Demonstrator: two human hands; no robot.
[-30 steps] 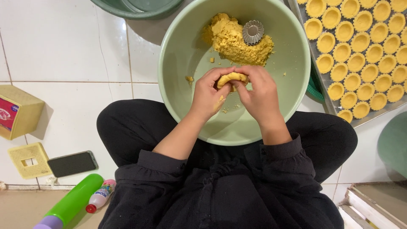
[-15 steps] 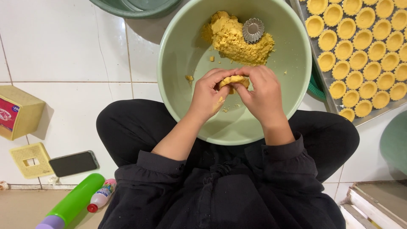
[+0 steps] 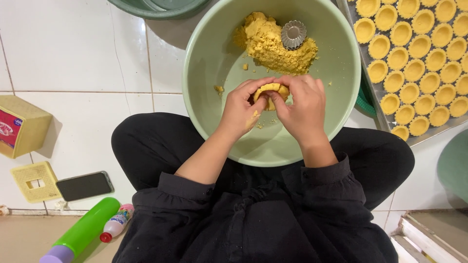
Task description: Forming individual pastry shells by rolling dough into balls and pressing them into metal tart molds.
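Observation:
Both my hands meet over a pale green bowl [image 3: 209,63] that rests on my lap. My left hand [image 3: 241,107] and my right hand [image 3: 302,104] together hold a small round piece of yellow dough [image 3: 271,89], with the thumbs pressing into it. At the far side of the bowl lies a heap of crumbly yellow dough [image 3: 273,46]. A fluted metal tart mould [image 3: 294,34] sits on that heap. Small crumbs dot the bowl's floor.
A metal tray [image 3: 373,100] on the right holds several rows of shaped yellow tart shells [image 3: 421,46]. On the white tiled floor to the left are a yellow box [image 3: 19,126], a dark phone [image 3: 84,185], a green cylinder [image 3: 80,233] and a small bottle [image 3: 114,224].
My fingers have shifted slightly around the dough piece, still pressing it. The bowl, heap and mould have not moved.

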